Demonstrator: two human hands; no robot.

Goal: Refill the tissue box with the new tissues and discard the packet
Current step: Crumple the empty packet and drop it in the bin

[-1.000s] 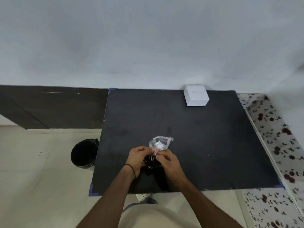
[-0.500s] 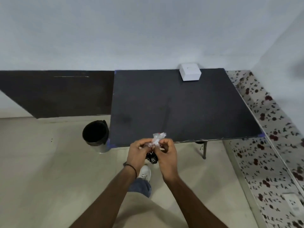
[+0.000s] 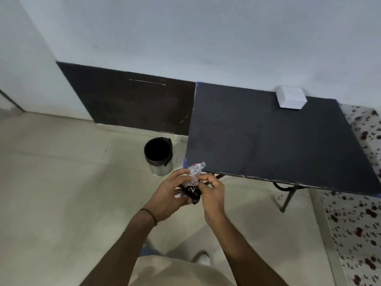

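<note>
Two hands crumpling the empty tissue packet, bin close ahead.

The left hand point(image 3: 168, 191) and right hand point(image 3: 212, 191) both have their fingers curled tight around the scrunched packet point(image 3: 192, 185) (clear film above, what looks like black print below), held over the floor just short of the black-lined waste bin point(image 3: 158, 155). The white tissue box point(image 3: 291, 97) sits on the far table point(image 3: 268, 141) corner. Light film may spring open or drift, so a toss could miss the bin's mouth.
</note>
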